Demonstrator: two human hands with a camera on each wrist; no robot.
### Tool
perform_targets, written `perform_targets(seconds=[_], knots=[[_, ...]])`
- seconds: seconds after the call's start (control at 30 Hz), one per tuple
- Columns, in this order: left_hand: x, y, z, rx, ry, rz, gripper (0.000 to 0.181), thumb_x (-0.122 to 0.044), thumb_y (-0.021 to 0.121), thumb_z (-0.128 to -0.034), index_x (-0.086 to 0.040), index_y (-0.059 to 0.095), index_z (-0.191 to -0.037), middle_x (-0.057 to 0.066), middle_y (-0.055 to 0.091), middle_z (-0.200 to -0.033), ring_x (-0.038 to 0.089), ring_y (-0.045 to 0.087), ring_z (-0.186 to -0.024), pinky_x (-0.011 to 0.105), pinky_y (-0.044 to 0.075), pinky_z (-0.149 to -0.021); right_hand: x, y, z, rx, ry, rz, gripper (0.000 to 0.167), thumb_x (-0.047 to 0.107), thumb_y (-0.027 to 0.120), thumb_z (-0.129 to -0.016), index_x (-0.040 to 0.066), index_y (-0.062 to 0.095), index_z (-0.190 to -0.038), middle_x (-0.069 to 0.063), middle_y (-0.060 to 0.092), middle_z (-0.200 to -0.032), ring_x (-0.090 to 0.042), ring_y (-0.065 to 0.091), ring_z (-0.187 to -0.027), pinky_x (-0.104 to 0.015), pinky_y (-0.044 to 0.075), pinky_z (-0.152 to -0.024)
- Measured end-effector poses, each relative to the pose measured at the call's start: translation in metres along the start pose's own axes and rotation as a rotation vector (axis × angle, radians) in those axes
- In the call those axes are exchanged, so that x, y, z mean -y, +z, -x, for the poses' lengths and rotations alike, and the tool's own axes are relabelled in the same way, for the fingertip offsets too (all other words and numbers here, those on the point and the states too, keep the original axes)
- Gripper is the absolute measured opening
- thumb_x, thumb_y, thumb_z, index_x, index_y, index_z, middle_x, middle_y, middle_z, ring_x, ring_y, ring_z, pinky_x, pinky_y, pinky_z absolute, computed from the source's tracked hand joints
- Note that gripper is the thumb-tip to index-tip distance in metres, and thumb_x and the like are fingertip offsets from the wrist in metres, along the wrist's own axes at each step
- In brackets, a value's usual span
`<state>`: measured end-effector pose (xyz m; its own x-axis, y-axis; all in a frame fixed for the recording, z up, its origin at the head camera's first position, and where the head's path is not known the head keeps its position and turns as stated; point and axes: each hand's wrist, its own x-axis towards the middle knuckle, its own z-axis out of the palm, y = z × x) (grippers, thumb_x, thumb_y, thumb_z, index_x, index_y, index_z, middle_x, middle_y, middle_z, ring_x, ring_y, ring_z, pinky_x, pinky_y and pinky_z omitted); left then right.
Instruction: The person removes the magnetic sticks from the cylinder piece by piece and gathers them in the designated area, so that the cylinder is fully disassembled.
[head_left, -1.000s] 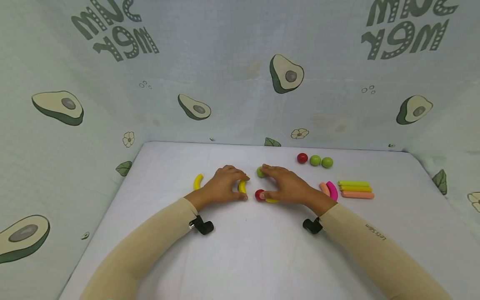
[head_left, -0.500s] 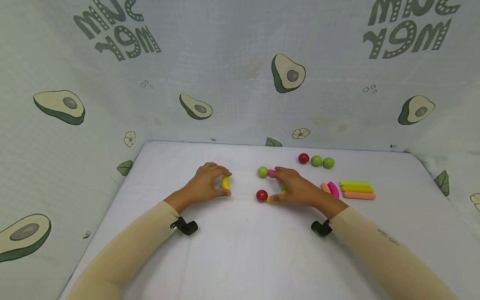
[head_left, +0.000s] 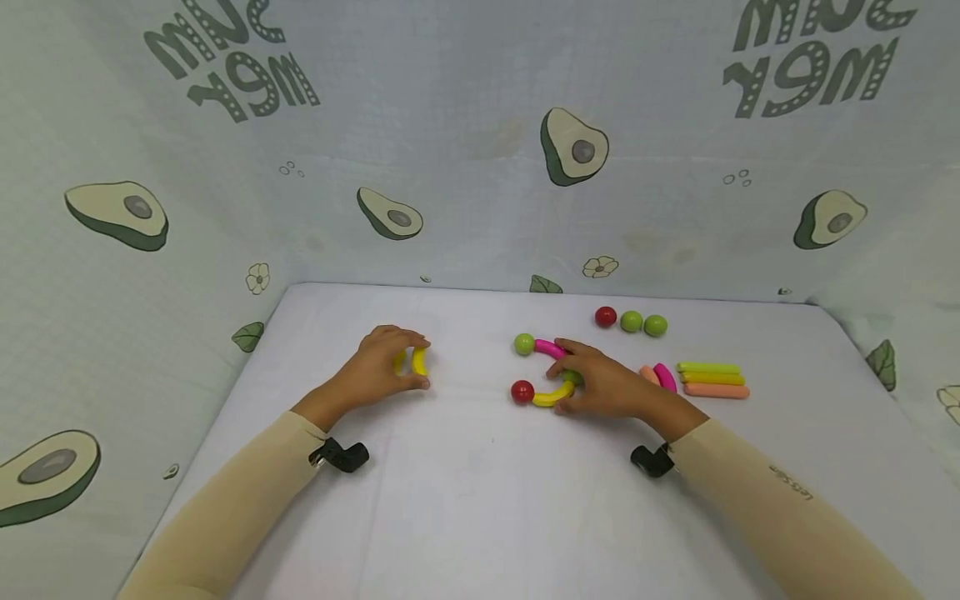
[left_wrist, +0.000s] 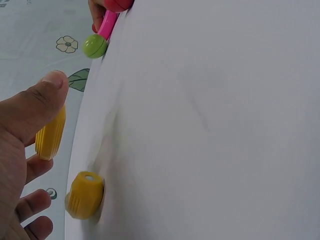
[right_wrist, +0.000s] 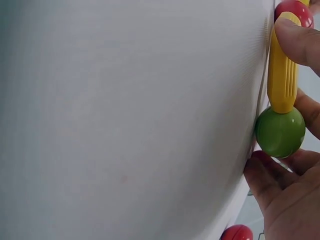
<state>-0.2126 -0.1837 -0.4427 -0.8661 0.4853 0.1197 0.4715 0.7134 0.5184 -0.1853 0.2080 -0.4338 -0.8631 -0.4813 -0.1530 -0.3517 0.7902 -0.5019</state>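
My left hand (head_left: 375, 362) pinches a curved yellow stick (head_left: 419, 362) between thumb and fingers. A second curved yellow stick (left_wrist: 85, 196) lies on the table beside it, partly behind the hand in the head view. At mid-table my right hand (head_left: 603, 379) holds a C-shaped chain by its right side. This chain runs from a light green ball (head_left: 523, 344) through a curved pink stick (head_left: 550, 348), a green ball (right_wrist: 280, 132) and a curved yellow stick (right_wrist: 283, 70) to a red ball (head_left: 522, 392). The right thumb presses the chain's yellow stick.
Behind the chain lie a loose red ball (head_left: 605, 317) and two green balls (head_left: 642, 323). To the right are a curved orange stick (head_left: 648, 377), a curved pink stick (head_left: 665, 377) and straight sticks in green (head_left: 708, 367), yellow (head_left: 712, 377) and orange (head_left: 716, 390).
My left hand has carried its yellow stick leftward, up beside the other yellow stick. The right hand has slid to the right along the chain, uncovering more of it; the chain stays about in place.
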Motion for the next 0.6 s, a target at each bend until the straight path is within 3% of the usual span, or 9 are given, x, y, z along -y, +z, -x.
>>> perform_targets(seconds=[0.2,0.43,0.6], knots=[[0.008,-0.009,0.012,-0.025,-0.049,0.049,0.063,-0.033,0.091,-0.0787,-0.011,0.067,-0.133,0.004,0.063,-0.138,0.031,0.04,-0.137,0.054,0.026,-0.116,-0.001,0.0,0.001,-0.001,0.002,-0.008,0.042,0.025,0.089,-0.081,0.018,0.073,-0.119,-0.017,0.031,-0.163,-0.04,0.029,-0.148,-0.056,0.036,-0.113],[0.02,-0.013,0.021,-0.009,-0.117,0.056,0.063,-0.031,0.091,-0.0787,-0.014,0.067,-0.134,0.003,0.061,-0.14,0.03,0.039,-0.139,0.054,0.028,-0.116,-0.001,0.0,0.001,-0.003,0.002,-0.008,0.04,0.025,0.089,-0.081,0.019,0.073,-0.118,-0.017,0.031,-0.163,-0.04,0.03,-0.148,-0.056,0.035,-0.113],[0.026,-0.017,0.027,-0.041,-0.13,0.102,0.062,-0.025,0.092,-0.0782,-0.01,0.067,-0.133,0.007,0.062,-0.139,0.034,0.041,-0.137,0.055,0.029,-0.115,0.0,0.0,0.0,-0.003,0.008,-0.008,0.041,0.025,0.089,-0.081,0.018,0.073,-0.119,-0.017,0.031,-0.163,-0.04,0.03,-0.148,-0.056,0.035,-0.114]])
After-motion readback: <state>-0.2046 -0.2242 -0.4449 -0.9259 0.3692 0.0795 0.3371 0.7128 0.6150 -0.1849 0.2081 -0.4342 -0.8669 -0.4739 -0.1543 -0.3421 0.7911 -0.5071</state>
